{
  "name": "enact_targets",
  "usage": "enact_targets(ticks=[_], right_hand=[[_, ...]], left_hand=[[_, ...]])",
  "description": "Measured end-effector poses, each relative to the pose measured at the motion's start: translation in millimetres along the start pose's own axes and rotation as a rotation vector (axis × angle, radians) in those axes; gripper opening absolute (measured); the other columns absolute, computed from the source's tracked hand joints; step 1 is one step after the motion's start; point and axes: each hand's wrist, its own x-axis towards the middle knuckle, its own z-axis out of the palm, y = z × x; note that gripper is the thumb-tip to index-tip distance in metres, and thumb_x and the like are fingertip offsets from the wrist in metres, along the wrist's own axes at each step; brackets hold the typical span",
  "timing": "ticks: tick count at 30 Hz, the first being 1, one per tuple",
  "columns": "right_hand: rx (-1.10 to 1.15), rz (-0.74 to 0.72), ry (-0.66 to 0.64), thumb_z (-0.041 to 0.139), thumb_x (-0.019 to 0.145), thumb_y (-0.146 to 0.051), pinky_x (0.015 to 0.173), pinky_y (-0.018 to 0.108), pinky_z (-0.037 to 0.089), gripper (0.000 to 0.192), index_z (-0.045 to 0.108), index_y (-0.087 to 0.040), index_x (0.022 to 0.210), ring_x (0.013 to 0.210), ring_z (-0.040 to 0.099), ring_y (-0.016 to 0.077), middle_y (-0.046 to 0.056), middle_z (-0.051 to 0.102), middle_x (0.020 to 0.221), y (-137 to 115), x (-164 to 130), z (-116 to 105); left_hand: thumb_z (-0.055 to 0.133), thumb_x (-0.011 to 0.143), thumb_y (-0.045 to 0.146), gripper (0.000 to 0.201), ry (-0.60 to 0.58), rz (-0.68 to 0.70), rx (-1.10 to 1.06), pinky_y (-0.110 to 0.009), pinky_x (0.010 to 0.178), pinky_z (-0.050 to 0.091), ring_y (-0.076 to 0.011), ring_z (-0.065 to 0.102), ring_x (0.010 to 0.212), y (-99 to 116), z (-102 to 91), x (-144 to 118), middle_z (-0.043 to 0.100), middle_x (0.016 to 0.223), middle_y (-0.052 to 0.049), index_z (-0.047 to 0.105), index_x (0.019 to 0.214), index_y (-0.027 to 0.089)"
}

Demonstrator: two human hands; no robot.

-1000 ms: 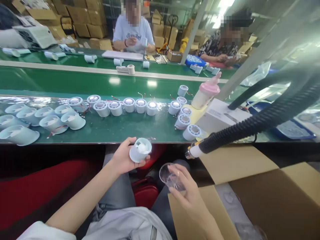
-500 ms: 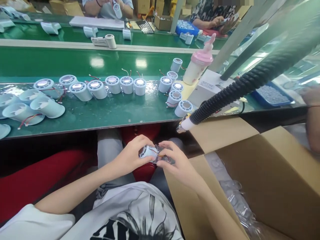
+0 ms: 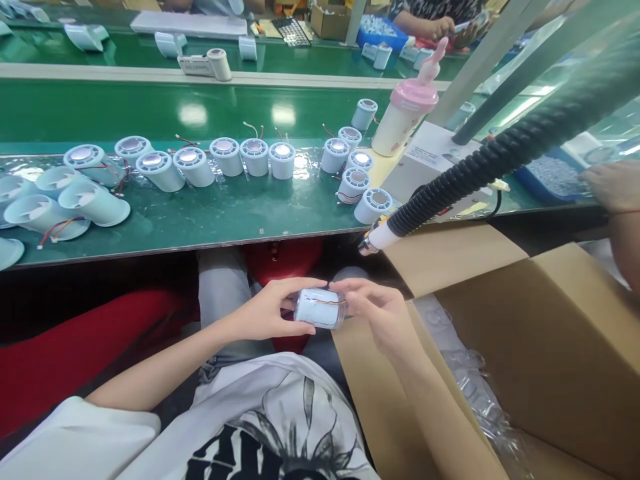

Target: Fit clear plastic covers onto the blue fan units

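Note:
Above my lap, a light-blue cylindrical housing (image 3: 319, 313) lies sideways inside a clear plastic cup (image 3: 341, 313). A thin red-and-yellow wire runs along its side toward the cup's right end. My left hand (image 3: 273, 310) grips the left end, thumb below and fingers over the top. At the right end, the bent fingers of my right hand (image 3: 375, 303) close on the cup near the wire; their exact hold on the wire is hard to see. Similar light-blue housings (image 3: 255, 157) with short wires stand in a row along the green bench (image 3: 240, 213).
An open cardboard box (image 3: 530, 353) with clear plastic cups (image 3: 470, 380) stands at my right. A black corrugated hose (image 3: 460, 173) slants over the bench's right side, near a pink-lidded bottle (image 3: 403, 113). Beyond the green conveyor (image 3: 140, 113), co-workers' hands handle parts; another person's arm (image 3: 620, 200) is far right.
The light-blue housing has gone into the clear cup, and the two are turned side-on. My right hand has shifted from around the cup to a pinch at its right end.

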Motion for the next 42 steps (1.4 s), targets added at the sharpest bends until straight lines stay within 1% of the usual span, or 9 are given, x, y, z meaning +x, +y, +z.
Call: enact_targets(ticks=[2, 5, 8, 10, 14, 22, 28, 33, 42], right_hand=[[-0.079, -0.080, -0.096, 0.076, 0.070, -0.037, 0.082, 0.042, 0.056, 0.015, 0.073, -0.022, 0.074, 0.104, 0.064, 0.0285, 0.009, 0.070, 0.109, 0, -1, -2], [-0.421, -0.294, -0.199, 0.079, 0.069, -0.023, 0.101, 0.045, 0.046, 0.040, 0.069, -0.026, 0.108, 0.121, 0.054, 0.0286, 0.010, 0.060, 0.129, 3, -6, -5], [-0.556, -0.447, -0.214, 0.073, 0.076, -0.016, 0.102, 0.041, 0.046, 0.042, 0.063, -0.027, 0.115, 0.121, 0.055, 0.0253, 0.009, 0.057, 0.132, 9, -11, -6], [-0.505, -0.453, -0.231, 0.074, 0.075, -0.019, 0.097, 0.039, 0.051, 0.042, 0.061, -0.027, 0.114, 0.118, 0.057, 0.0253, 0.009, 0.058, 0.131, 11, -14, -7], [-0.345, -0.338, -0.232, 0.077, 0.073, -0.023, 0.087, 0.036, 0.058, 0.043, 0.059, -0.026, 0.112, 0.113, 0.061, 0.0253, 0.008, 0.060, 0.127, 9, -16, -6], [-0.214, -0.135, -0.235, 0.080, 0.069, -0.027, 0.084, 0.034, 0.060, 0.046, 0.058, -0.026, 0.110, 0.107, 0.062, 0.0228, 0.005, 0.063, 0.117, -1, -18, -3], [-0.097, 0.016, -0.255, 0.078, 0.071, -0.030, 0.077, 0.032, 0.059, 0.044, 0.055, -0.024, 0.108, 0.095, 0.064, 0.0200, 0.005, 0.064, 0.106, -4, -17, -2], [0.013, 0.135, -0.283, 0.076, 0.074, -0.033, 0.069, 0.026, 0.054, 0.043, 0.052, -0.024, 0.108, 0.087, 0.063, 0.0165, 0.006, 0.062, 0.107, -4, -16, -1], [0.177, 0.294, -0.272, 0.070, 0.075, -0.045, 0.057, 0.025, 0.055, 0.039, 0.049, -0.021, 0.098, 0.061, 0.063, 0.0113, -0.002, 0.062, 0.079, -3, -11, 5]], left_hand=[[0.078, 0.068, 0.027, 0.067, 0.024, -0.066, -0.154, -0.035, 0.088, 0.054, -0.0217, 0.062, 0.105, 2, 1.2, -1, 0.058, 0.127, -0.011, 0.050, 0.129, 0.021], [0.076, 0.070, 0.028, 0.066, 0.043, -0.137, -0.352, -0.032, 0.077, 0.057, -0.0197, 0.065, 0.095, 4, 0.9, -3, 0.062, 0.119, -0.011, 0.048, 0.129, 0.019], [0.074, 0.072, 0.031, 0.065, 0.011, -0.152, -0.348, -0.027, 0.065, 0.056, -0.0201, 0.065, 0.091, 7, -1.4, -7, 0.060, 0.122, -0.012, 0.048, 0.131, 0.021], [0.076, 0.070, 0.029, 0.066, -0.007, -0.104, -0.250, -0.028, 0.073, 0.056, -0.0216, 0.064, 0.099, 10, -3.4, -9, 0.057, 0.128, -0.011, 0.050, 0.131, 0.024], [0.080, 0.066, 0.023, 0.072, -0.038, 0.042, -0.106, -0.033, 0.094, 0.049, -0.0254, 0.056, 0.118, 16, -6.7, -9, 0.053, 0.135, -0.010, 0.051, 0.132, 0.027], [0.079, 0.066, 0.021, 0.075, -0.054, 0.157, 0.052, -0.036, 0.100, 0.046, -0.0267, 0.049, 0.126, 15, -10.2, -10, 0.050, 0.139, -0.011, 0.048, 0.134, 0.028], [0.078, 0.069, 0.021, 0.074, -0.075, 0.156, 0.041, -0.036, 0.100, 0.047, -0.0273, 0.047, 0.129, 15, -10.6, -12, 0.048, 0.141, -0.010, 0.047, 0.135, 0.029], [0.078, 0.069, 0.021, 0.074, -0.081, 0.170, 0.040, -0.038, 0.099, 0.048, -0.0286, 0.046, 0.129, 14, -11.4, -11, 0.048, 0.141, -0.012, 0.047, 0.136, 0.028], [0.076, 0.070, 0.020, 0.072, -0.091, 0.180, 0.058, -0.038, 0.100, 0.047, -0.0277, 0.045, 0.130, 15, -12.4, -10, 0.048, 0.140, -0.012, 0.047, 0.135, 0.027]])
